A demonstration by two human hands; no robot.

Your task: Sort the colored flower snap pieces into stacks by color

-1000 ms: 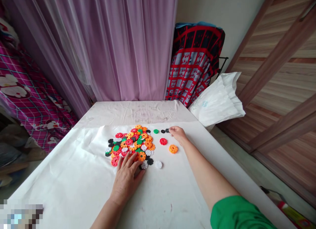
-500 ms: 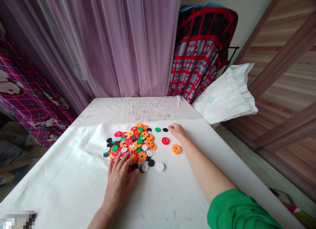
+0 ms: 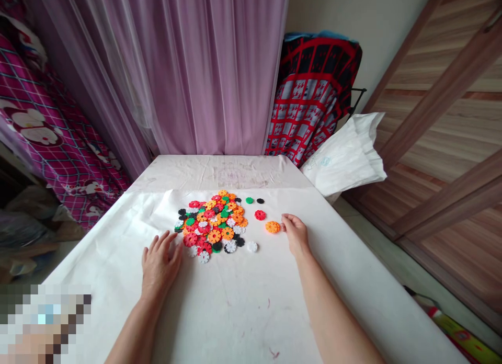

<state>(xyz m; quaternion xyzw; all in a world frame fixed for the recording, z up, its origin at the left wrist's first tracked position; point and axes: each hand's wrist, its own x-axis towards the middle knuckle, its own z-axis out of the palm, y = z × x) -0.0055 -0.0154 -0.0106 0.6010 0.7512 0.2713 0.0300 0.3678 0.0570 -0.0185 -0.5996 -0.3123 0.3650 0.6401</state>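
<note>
From my end, over the head view: the orange disc [image 3: 272, 227] sits on the white-covered table [image 3: 243, 306], immediately left of the right hand [image 3: 296, 234]. That's the relation I'd key on: disc on the left, fingertips at its right edge, about level with it. Thumb and forefinger of that hand are close together there; I can't tell whether they pinch the rim, touch it or stop just short. The disc lies flat, notched all round, so I get no long axis off it, only the side facing the fingers. It looks thick, maybe more than one piece; I can't confirm.

The right hand is clearly nearer; the left hand [image 3: 161, 263] is well apart from it, across the pile [image 3: 214, 225] of mixed discs. Left fingers are a little spread, nothing visible in them, tips just beside the pile's left edge. Contact there I can't make out.

Around the orange disc I log four singles: red disc [image 3: 260, 215] beside it, farther out and slightly left; green disc [image 3: 249, 200] and black disc [image 3: 260, 201] next to each other beyond the red; white disc [image 3: 252, 247] on the near side, left of the orange.
</note>
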